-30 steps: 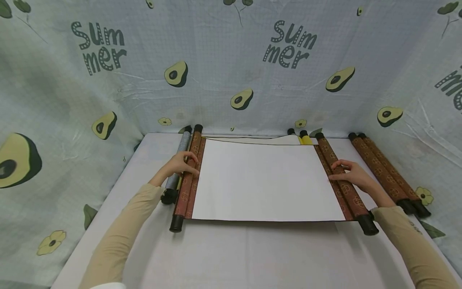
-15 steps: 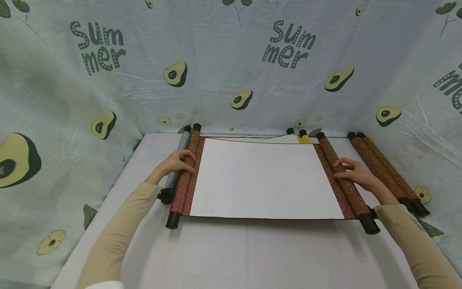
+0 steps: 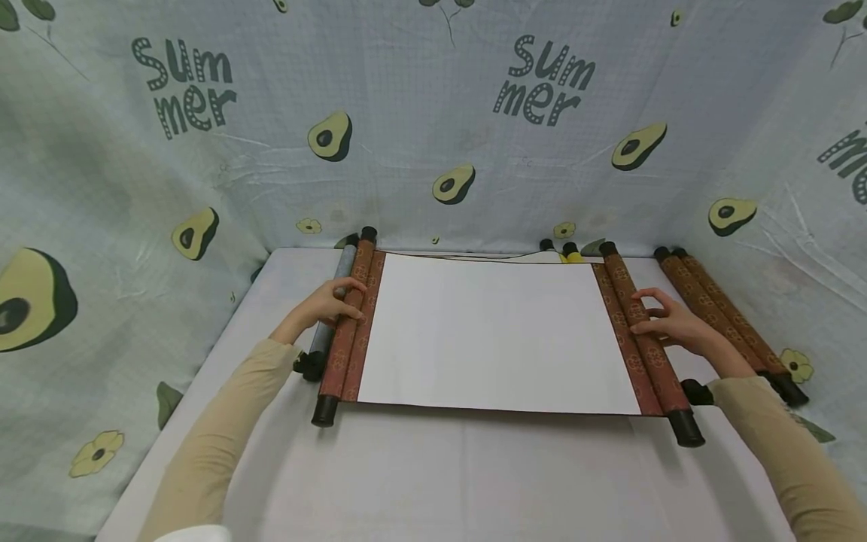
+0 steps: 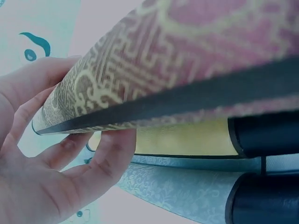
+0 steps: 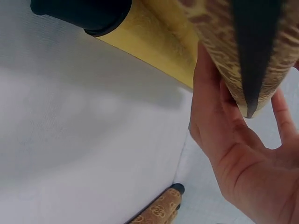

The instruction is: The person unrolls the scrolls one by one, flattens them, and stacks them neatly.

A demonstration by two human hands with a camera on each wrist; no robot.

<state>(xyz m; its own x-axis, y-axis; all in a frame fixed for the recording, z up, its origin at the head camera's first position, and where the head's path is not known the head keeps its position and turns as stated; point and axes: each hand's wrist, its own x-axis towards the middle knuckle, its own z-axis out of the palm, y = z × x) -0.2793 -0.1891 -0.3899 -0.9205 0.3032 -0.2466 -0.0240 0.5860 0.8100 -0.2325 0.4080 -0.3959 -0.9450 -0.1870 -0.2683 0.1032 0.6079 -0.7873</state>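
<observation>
A hanging scroll with a blank white sheet (image 3: 497, 335) lies partly unrolled between two reddish-brown patterned rolls with black end caps. My left hand (image 3: 327, 306) grips its left roll (image 3: 345, 339), thumb on the near side. In the left wrist view that hand's fingers (image 4: 112, 149) curl under the patterned roll (image 4: 121, 70). On the other side my right hand (image 3: 680, 327) holds the right roll (image 3: 653, 354) between thumb and fingers. The right wrist view has this hand (image 5: 243, 154) cupped round the roll's patterned underside (image 5: 219, 51).
Under the held scroll lie a grey-blue roll (image 3: 344, 265) and a yellow roll (image 3: 573, 257), both black-capped. To the right, two brown patterned rolls (image 3: 718, 316) lie side by side on the white table (image 3: 460, 482). Printed cloth walls (image 3: 406, 150) enclose the table's back and sides.
The scroll's left roll has shifted slightly left and away. The right roll's far end has moved up and right, its near end slightly left, exposing more of a black cap beside the sleeve.
</observation>
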